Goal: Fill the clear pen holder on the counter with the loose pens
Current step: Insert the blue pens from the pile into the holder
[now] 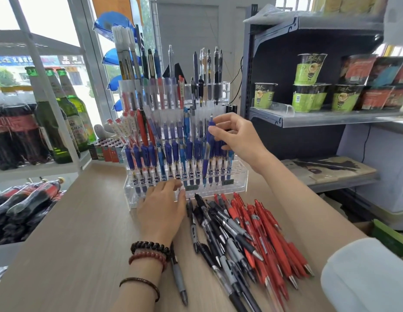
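Observation:
A clear tiered pen holder (240, 176) stands on the wooden counter (83, 233), its rows packed with blue, red and black pens. My right hand (238, 137) pinches a blue pen (207, 154) by its upper end, upright, tip down over the front row. My left hand (161, 208) rests flat on the counter with its fingertips against the holder's front edge. A heap of loose black pens (220, 230) and red pens (268, 239) lies just in front of the holder. One grey pen (179, 280) lies beside my left wrist.
Green glass bottles (67, 113) and dark soda bottles (13, 136) fill a shelf at left. More soda bottles (29, 199) lie below. A grey shelf unit (319, 118) with green noodle cups (308, 70) stands at right. Small boxes (106, 150) sit behind the holder.

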